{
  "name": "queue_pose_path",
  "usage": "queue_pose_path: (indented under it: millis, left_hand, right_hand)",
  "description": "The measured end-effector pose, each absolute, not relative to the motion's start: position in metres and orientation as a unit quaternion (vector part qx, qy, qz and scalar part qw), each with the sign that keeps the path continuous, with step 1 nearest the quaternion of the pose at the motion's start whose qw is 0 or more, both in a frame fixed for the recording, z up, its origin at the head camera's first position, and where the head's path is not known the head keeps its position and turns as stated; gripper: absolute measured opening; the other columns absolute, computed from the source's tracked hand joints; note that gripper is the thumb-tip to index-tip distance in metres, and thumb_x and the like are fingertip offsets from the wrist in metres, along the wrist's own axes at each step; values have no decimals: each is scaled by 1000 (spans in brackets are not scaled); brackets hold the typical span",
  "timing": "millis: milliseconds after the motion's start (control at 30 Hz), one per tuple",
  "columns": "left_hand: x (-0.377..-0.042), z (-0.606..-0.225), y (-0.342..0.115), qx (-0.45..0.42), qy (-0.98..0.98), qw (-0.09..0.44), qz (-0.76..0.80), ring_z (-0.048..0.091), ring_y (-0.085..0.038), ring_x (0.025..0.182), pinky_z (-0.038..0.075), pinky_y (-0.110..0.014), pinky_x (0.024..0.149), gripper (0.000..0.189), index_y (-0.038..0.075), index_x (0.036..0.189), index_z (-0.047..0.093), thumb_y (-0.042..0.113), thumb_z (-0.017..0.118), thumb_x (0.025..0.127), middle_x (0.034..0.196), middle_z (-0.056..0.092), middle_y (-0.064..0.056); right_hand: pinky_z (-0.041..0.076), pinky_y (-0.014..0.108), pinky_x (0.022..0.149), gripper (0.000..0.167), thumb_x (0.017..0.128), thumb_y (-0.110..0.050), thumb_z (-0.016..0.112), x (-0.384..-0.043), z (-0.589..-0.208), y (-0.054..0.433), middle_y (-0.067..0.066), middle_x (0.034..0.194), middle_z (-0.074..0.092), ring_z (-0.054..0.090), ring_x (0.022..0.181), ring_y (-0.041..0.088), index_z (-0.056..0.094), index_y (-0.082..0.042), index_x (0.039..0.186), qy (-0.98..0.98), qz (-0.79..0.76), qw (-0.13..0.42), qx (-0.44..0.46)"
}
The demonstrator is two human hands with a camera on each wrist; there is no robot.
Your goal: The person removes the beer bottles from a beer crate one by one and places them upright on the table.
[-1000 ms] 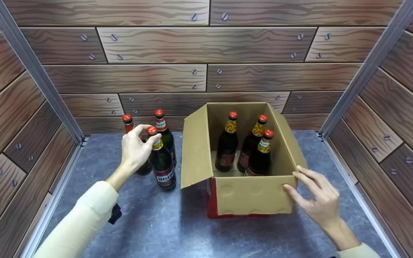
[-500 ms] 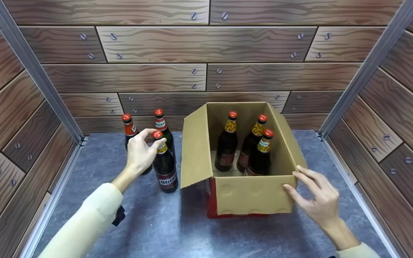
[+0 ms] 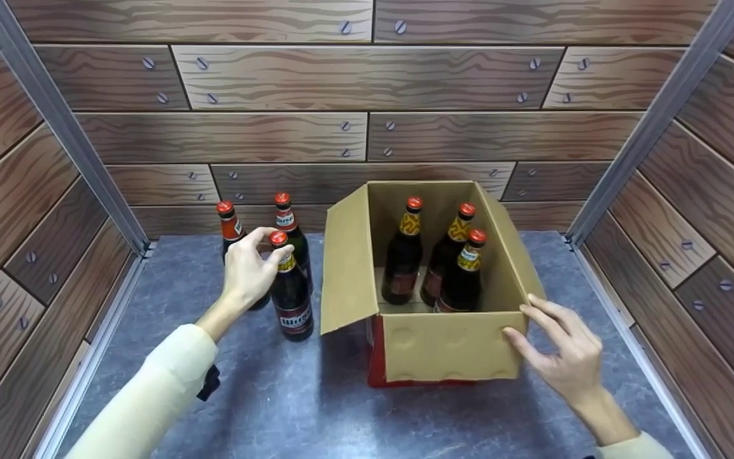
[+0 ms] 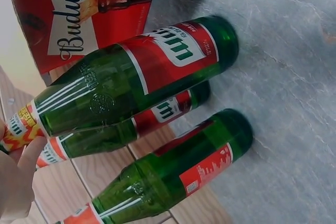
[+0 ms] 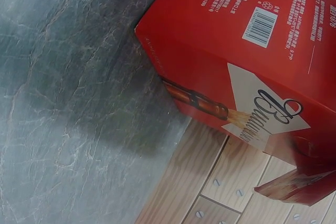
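My left hand (image 3: 249, 268) pinches the neck of a green beer bottle (image 3: 293, 309) just under its red cap. That bottle stands upright on the grey table, left of an open cardboard box (image 3: 453, 347); its red and white label shows in the left wrist view. Behind it are two more beer bottles, one at the back (image 3: 284, 220) and one further left (image 3: 230, 224), partly covered by my left hand. My right hand (image 3: 564, 350) grips the box's near right corner, thumb on the front flap and fingers at the side flap. Three beer bottles (image 3: 402, 258) stand inside the box.
The box's left flap (image 3: 348, 268) sticks out toward the loose bottles. Its red printed outside (image 5: 210, 51) shows in the right wrist view. Wood-patterned walls (image 3: 367, 80) with metal corner posts (image 3: 634, 127) enclose the grey table (image 3: 265, 408) at the back and sides.
My left hand and the bottle it pinches have shifted slightly right and nearer, uncovering more of the far-left bottle. The right hand, box and bottles inside have stayed put.
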State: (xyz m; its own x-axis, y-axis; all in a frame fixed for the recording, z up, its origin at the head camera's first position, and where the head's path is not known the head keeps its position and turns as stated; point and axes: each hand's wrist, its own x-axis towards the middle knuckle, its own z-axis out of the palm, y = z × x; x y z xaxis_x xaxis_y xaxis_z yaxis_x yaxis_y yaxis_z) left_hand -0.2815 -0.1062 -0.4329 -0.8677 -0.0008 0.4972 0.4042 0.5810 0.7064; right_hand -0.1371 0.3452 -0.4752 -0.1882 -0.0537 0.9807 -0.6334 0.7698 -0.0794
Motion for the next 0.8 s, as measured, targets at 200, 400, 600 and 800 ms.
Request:
queue_pose_path:
  millis: [200,400,600,800]
  left_hand:
    - [-281,-432,-107,-116,-860,216,-448,79,-31,93,59,-51,84,26,4,108,75,17,86,89,103,82,-14]
    - [-280,-431,-108,-107,-869,202,-439,78,-30,98,59,-49,88,28,4,111,75,21,85,90,105,81,-15]
    - [-279,-426,-108,-96,-882,181,-424,76,-30,95,56,-46,84,33,4,115,75,24,85,90,106,81,-15]
    - [-277,-419,-105,-90,-883,170,-429,74,-30,90,56,-42,82,45,2,126,69,23,85,89,112,79,-16]
  right_hand:
    - [51,10,103,52,92,-49,79,-137,-476,344,25,93,78,69,76,42,81,3,91,-730,247,592,234]
    - [50,9,103,53,93,-50,79,-138,-476,345,24,93,78,69,76,41,81,3,92,-734,246,590,229]
    - [50,10,103,53,93,-51,79,-137,-477,345,23,93,79,69,75,41,81,3,91,-734,244,592,227]
    - [51,11,103,53,92,-51,79,-137,-476,344,24,92,78,69,75,41,81,3,91,-730,248,595,228]
